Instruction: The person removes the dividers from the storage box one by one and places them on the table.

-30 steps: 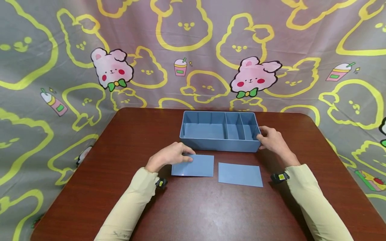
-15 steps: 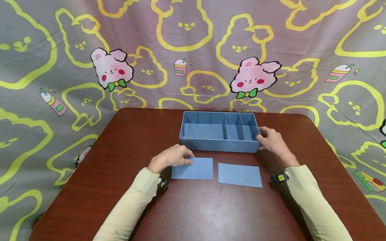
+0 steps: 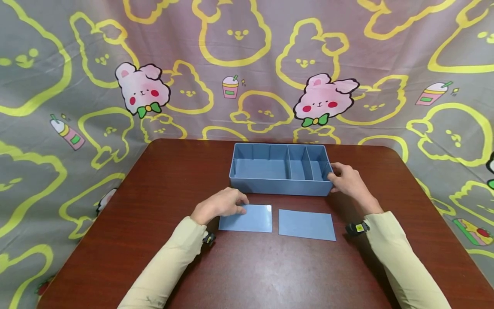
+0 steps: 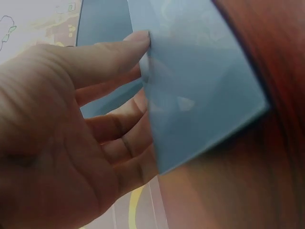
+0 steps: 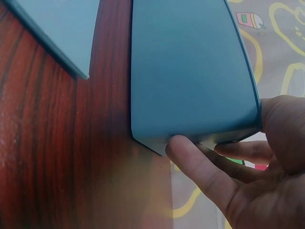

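Note:
My left hand point(image 3: 225, 202) holds a flat blue-grey plastic panel point(image 3: 254, 219) by its far left edge. In the left wrist view the thumb lies at that panel's edge, with the other fingers partly hidden behind it. At the back of the table stands a blue-grey divided box point(image 3: 281, 187), with one wide compartment at left and two narrow ones at right. My right hand point(image 3: 349, 182) grips the box's right end; its fingers press the end wall in the right wrist view. A second blue-grey panel point(image 3: 306, 225) lies flat to the right of the first.
Everything rests on a dark reddish-brown table point(image 3: 270, 270) with rounded back corners. A curtain point(image 3: 266, 38) printed with cartoon animals hangs behind and along both sides.
The left hand has drawn the left panel slightly toward the person, and it sits flatter than before. The right hand and the box have stayed in place.

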A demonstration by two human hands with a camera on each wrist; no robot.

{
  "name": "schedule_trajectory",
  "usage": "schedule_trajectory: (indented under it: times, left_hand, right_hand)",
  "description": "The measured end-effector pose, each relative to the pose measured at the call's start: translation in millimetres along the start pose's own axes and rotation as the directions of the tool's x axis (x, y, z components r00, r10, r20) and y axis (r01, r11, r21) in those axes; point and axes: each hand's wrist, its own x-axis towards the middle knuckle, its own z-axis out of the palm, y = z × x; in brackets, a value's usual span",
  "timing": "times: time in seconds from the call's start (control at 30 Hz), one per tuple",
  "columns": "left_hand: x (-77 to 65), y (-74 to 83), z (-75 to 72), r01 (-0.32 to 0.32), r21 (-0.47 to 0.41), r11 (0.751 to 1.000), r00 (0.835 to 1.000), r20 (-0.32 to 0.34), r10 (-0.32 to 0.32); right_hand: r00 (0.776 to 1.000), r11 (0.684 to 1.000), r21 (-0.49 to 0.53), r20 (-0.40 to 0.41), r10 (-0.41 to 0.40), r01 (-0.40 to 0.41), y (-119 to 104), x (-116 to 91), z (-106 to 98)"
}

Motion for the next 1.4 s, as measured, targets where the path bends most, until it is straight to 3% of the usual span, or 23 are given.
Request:
schedule_trajectory:
  times: [0.17, 0.47, 0.87, 1.4]
  left_hand:
    - [0.4, 2.0, 1.1, -0.012, 0.043, 0.999, 1.000, 0.001, 0.012]
    - [-0.4, 7.8, 2.4, 0.029, 0.101, 0.994, 0.999, 0.027, -0.032]
    - [-2.2, 10.9, 4.4, -0.003, 0.158, 0.987, 1.000, -0.003, 0.003]
    - [4.5, 24.0, -6.5, -0.056, 0.114, 0.992, 0.996, -0.068, 0.064]
  right_hand:
    - [1.000, 1.000, -0.002, -0.006, -0.001, 0.001, -0.9, 0.0, 0.3]
    - [1.000, 1.000, 0.006, -0.009, -0.003, 0.003, -2.3, -0.2, 0.5]
    - [1.000, 1.000, -0.005, -0.003, 0.003, -0.003, 0.0, 0.1, -0.6]
    - [1.000, 1.000, 0.001, 0.001, 0.005, -0.005, -3.5, -0.4, 0.7]
